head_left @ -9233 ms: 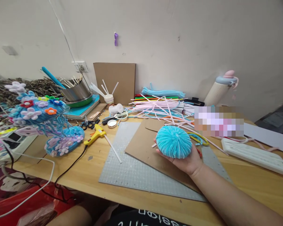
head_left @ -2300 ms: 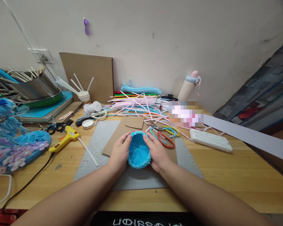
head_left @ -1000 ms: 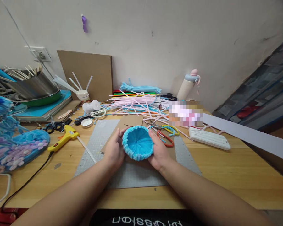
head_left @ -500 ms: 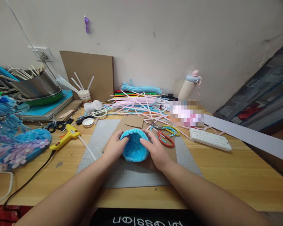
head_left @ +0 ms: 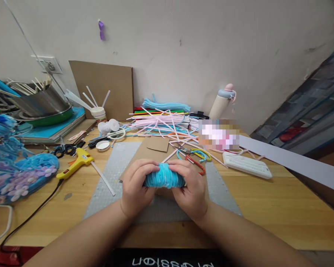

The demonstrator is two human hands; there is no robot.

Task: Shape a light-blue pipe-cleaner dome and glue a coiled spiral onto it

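A fuzzy blue bowl-shaped piece (head_left: 164, 176) is held between both hands above the cardboard on the grey cutting mat (head_left: 100, 202). Its ribbed side shows and its hollow is hidden. My left hand (head_left: 137, 187) is closed around its left end, fingers over the top and thumb below. Around the right end my right hand (head_left: 190, 189) grips in the same way. Just beyond the right hand lie red-handled pliers (head_left: 196, 163) and yellow-handled pliers (head_left: 203, 154).
A yellow glue gun (head_left: 76, 163) with its black cord lies left, near a blue and purple flower piece (head_left: 25, 178). Pink and white fuzzy sticks (head_left: 161, 120) are piled at the back. A white power strip (head_left: 247, 165) and a bottle (head_left: 221, 102) are on the right.
The blue piece has been tipped so that its opening no longer shows and its ribbed side does. Both hands have turned with it, fingers now over the top, and sit slightly lower.
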